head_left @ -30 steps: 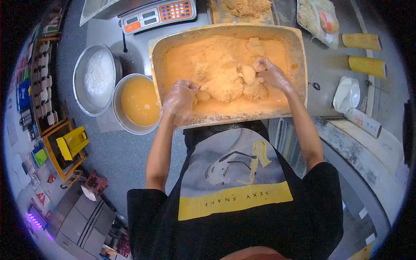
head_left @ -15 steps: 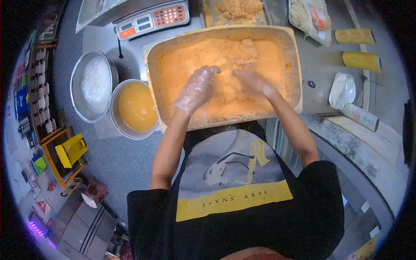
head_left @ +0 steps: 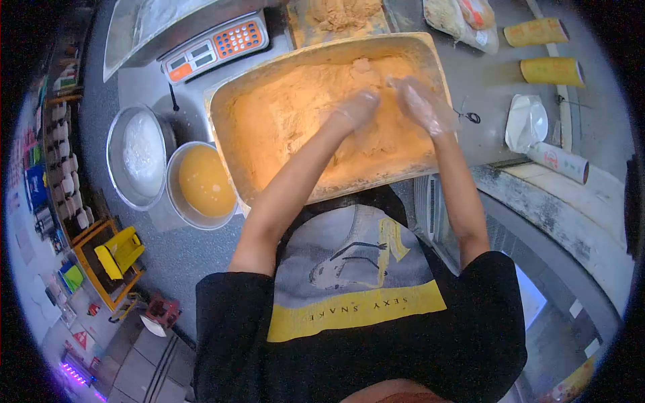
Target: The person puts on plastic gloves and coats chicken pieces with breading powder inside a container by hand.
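Note:
Both my hands wear clear plastic gloves and are over a deep rectangular tub [head_left: 220,134] of orange breading powder [head_left: 269,111]. My left hand [head_left: 359,111] reaches across to the right half of the tub, low over the powder; motion blurs its fingers. Close beside it, my right hand [head_left: 423,107] is near the tub's right wall with its fingers stretched out, and I see nothing held in it. A powder-coated lump [head_left: 363,65] lies just beyond my left hand. Whether more pieces lie under the powder is hidden.
Left of the tub stand a metal bowl of orange batter [head_left: 205,181] and a bowl of whitish liquid [head_left: 138,151]. A digital scale [head_left: 215,50] and a tray of coated food [head_left: 302,30] are behind. Yellow rolls [head_left: 551,72] and a plastic bag [head_left: 463,23] lie at right.
Both hands have moved right inside the tub, the left one farther across the powder. The whole view has shifted and tilted slightly.

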The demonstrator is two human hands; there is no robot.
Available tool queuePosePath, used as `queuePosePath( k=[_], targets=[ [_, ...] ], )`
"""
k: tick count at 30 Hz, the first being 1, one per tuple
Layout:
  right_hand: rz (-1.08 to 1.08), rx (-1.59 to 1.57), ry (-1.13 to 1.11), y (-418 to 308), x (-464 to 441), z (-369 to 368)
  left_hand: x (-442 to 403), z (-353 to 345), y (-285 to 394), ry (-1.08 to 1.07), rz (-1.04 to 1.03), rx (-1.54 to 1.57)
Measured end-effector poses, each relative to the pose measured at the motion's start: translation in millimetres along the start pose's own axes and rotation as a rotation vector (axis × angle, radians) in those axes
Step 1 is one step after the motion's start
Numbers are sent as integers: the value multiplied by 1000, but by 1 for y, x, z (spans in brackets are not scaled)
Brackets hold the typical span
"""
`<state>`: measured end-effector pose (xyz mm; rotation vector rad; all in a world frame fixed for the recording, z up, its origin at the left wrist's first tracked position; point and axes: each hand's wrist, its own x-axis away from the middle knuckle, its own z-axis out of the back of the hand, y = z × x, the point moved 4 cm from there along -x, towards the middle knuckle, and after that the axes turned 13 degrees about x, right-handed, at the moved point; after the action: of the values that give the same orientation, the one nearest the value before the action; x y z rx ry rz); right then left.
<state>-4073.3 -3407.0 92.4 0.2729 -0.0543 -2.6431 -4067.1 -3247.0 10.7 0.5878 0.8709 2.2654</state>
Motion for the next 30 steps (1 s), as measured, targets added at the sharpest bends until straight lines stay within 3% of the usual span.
queuePosePath(
  k=[2, 3, 7, 9, 13, 15, 16, 18, 20, 22, 24, 26, 27, 29, 30],
  targets=[
    [-204, -334, -412, -13, -35, 15, 18, -13, 14, -89, -13, -131],
    [-172, -387, -440, -22, -49, 10, 31, -20, 21, -169, -19, -255],
    [291, 150, -665, -88, -75, -14, 74, 8, 40, 7, -69, -99],
    [154, -189, -542, -102, -77, -49, 81, 31, 47, 46, 66, 45],
    [237, -62, -502, -59, -74, -56, 77, 35, 36, 141, -26, -59],
    [92, -387, -89, -10, -61, -37, 68, 54, 51, 240, 180, 132],
    [101, -389, -91, -2, -49, -25, 53, 43, 43, 247, 186, 134],
    [-106, -329, -119, 9, -14, 9, 9, 2, 22, -51, 124, 20],
    [-114, -52, -411, 8, -1, -10, 9, 3, 47, 253, 152, 234],
    [-158, 2, -475, -2, -3, 16, -18, -49, 25, 88, -139, -195],
    [-254, -69, -299, -5, 6, 26, -10, -61, 31, 149, -9, -169],
    [-279, -60, -419, 11, 18, -39, -8, -64, 32, 105, 117, -283],
    [-256, -61, -371, 5, 3, -26, -10, -57, 30, 71, 169, -362],
    [-304, -155, -512, 2, 2, 3, -13, -43, 52, -321, 327, -251],
    [-319, -149, -509, 0, 2, 15, -5, -34, 54, -324, 311, -256]
  ],
)
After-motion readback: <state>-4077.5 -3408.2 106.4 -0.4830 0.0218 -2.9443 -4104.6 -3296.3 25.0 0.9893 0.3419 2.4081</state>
